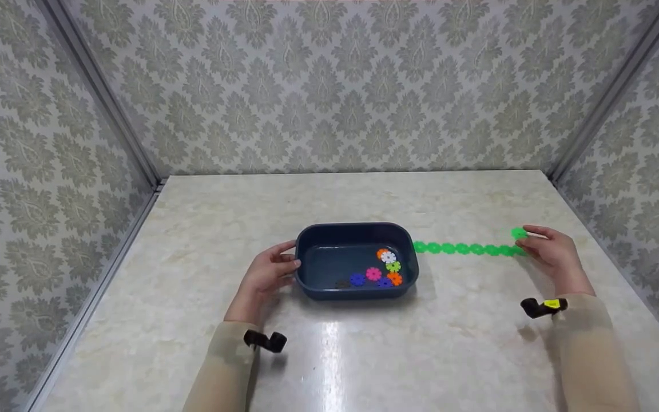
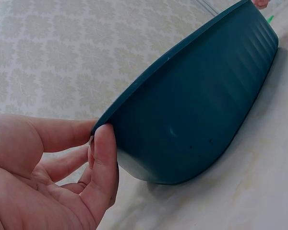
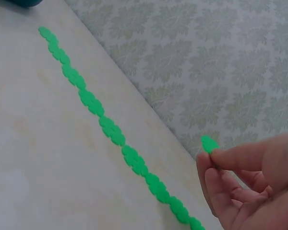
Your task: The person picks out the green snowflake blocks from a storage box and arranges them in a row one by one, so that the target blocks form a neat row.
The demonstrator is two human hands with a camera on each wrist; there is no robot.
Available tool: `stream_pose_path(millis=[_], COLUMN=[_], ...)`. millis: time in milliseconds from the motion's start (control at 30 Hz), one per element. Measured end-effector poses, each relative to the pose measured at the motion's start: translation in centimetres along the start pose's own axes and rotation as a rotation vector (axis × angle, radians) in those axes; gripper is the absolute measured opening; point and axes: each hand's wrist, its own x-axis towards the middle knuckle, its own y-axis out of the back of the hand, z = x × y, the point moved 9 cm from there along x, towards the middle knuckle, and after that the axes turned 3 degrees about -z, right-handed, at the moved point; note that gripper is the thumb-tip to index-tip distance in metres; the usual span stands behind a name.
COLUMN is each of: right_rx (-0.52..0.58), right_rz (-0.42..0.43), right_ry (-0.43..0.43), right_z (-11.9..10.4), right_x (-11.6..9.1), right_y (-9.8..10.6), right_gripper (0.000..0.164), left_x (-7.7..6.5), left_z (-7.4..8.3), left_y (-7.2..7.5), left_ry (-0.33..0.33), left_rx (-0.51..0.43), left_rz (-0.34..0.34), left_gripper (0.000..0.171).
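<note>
My left hand (image 1: 268,268) holds the dark blue plastic basin (image 1: 358,293) by its left end, thumb and finger at the rim. The left wrist view shows the outer wall of this basin (image 2: 192,110) up close, with the fingertips (image 2: 104,136) against its edge. Between thumb and finger, my right hand (image 1: 552,252) pinches a green flower-shaped disc (image 1: 519,233), raised above the table. Below it a chain of linked green flower discs (image 1: 463,249) runs along the table from the basin's right side; its right end is partly hidden by the hand in the head view.
Inside the basin lie several loose flower discs, among them a pink disc (image 1: 373,274), a white disc (image 1: 388,257) and a blue disc (image 1: 357,279). Patterned walls (image 1: 324,86) enclose the pale table (image 1: 221,229) at the back and both sides.
</note>
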Motion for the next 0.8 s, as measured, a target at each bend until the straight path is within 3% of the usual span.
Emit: stream_pose_path(millis=[167, 267, 533, 800], right_rx=[0.089, 0.121, 0.100, 0.101], right_rz=[0.064, 0.119, 0.263, 0.317], right_ry=[-0.040, -0.058, -0.108, -0.180], right_z=[0.8, 1.1, 1.9, 2.9], right_x=[0.0, 0.0, 0.0, -0.3], right_y=[1.9, 3.0, 5.4, 6.8], right_gripper=[0.044, 0.047, 0.058, 0.058], left_x=[0.0, 0.1, 0.1, 0.1], left_z=[0.0, -0.1, 0.0, -0.1], left_y=[0.1, 0.1, 0.1, 0.0], left_ry=[0.004, 0.008, 0.009, -0.001], left_rx=[0.013, 0.015, 0.033, 0.013], left_rz=[0.012, 0.017, 0.024, 0.001], left_gripper=[0.058, 0.058, 0.057, 0.058])
